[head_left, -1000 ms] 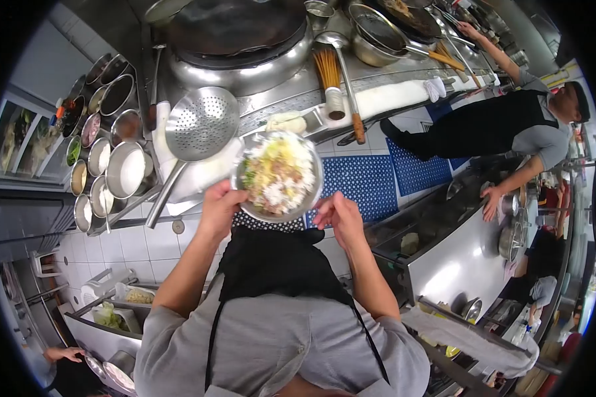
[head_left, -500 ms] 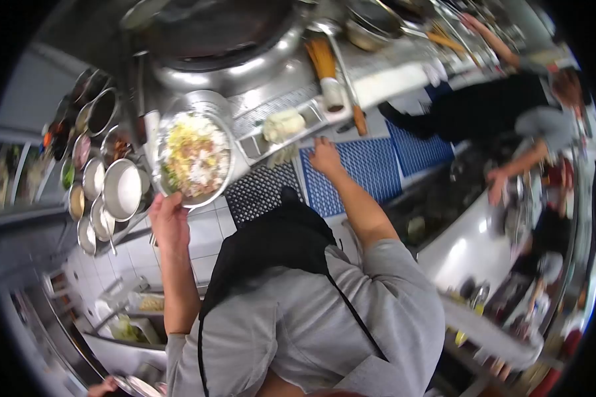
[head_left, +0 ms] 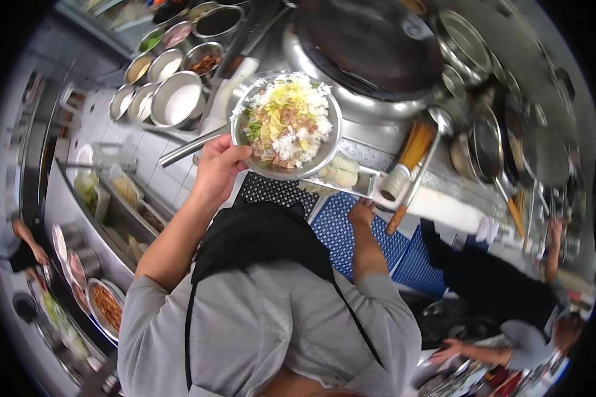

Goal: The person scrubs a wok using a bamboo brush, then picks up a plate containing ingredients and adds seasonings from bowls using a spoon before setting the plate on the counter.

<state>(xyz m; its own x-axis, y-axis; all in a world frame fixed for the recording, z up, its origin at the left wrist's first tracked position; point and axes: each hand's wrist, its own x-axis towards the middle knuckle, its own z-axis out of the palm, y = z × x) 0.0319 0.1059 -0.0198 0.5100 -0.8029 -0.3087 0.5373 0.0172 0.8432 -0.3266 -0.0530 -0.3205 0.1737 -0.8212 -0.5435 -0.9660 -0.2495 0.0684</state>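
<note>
My left hand (head_left: 222, 165) grips the near-left rim of a metal bowl (head_left: 337, 135), thumb over the edge. White rice (head_left: 291, 142) fills it, topped with yellow egg-like shreds, diced pinkish pieces and some green. A metal tube handle (head_left: 191, 149) sticks out to the left behind that hand; what it belongs to is hidden. My right hand (head_left: 362, 213) is at the front edge of the counter, by the end of a narrow metal tray (head_left: 371, 182) that has a pale, crumpled cloth-like thing (head_left: 340, 172) in it. Its fingers are small and partly hidden.
A big dark wok (head_left: 371, 46) sits behind the bowl. To the right are a bamboo brush (head_left: 417, 145), a wooden-handled ladle (head_left: 397, 220) and strainers (head_left: 487, 142). Several ingredient containers (head_left: 179, 99) stand at left. A co-worker (head_left: 510, 284) works at right, another person (head_left: 20, 245) at far left.
The view has turned, so the wok and containers appear farther right. My left hand still holds the bowl, which now looks nearer and higher. My right hand stays by the counter edge.
</note>
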